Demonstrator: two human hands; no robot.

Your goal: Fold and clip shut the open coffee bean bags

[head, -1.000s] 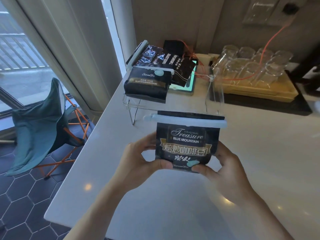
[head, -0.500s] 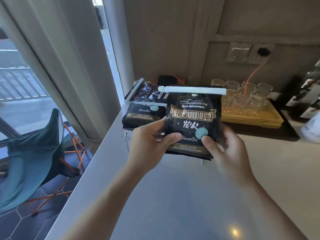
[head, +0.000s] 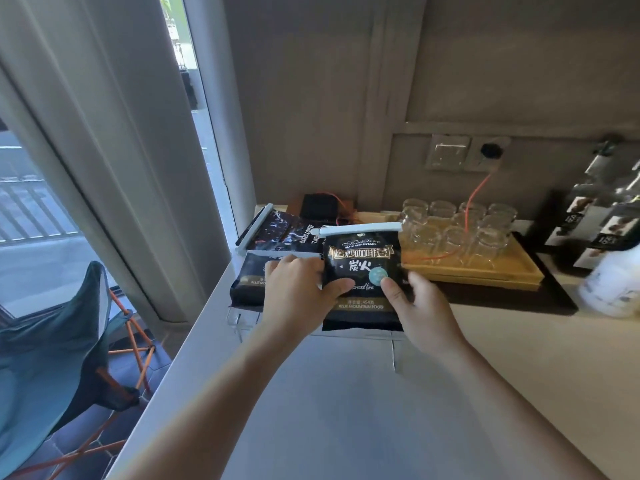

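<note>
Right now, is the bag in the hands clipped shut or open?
Clipped shut: a pale sealing clip spans the folded top of the coffee bag held by both hands.

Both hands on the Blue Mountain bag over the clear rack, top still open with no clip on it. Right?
Not quite. The head view shows the Blue Mountain bag already closed: a white clip runs across its folded top. The rest holds: the left hand and right hand both grip it over the clear rack.

Glossy black coffee bag (head: 360,261), clear glasses (head: 457,230)
</note>
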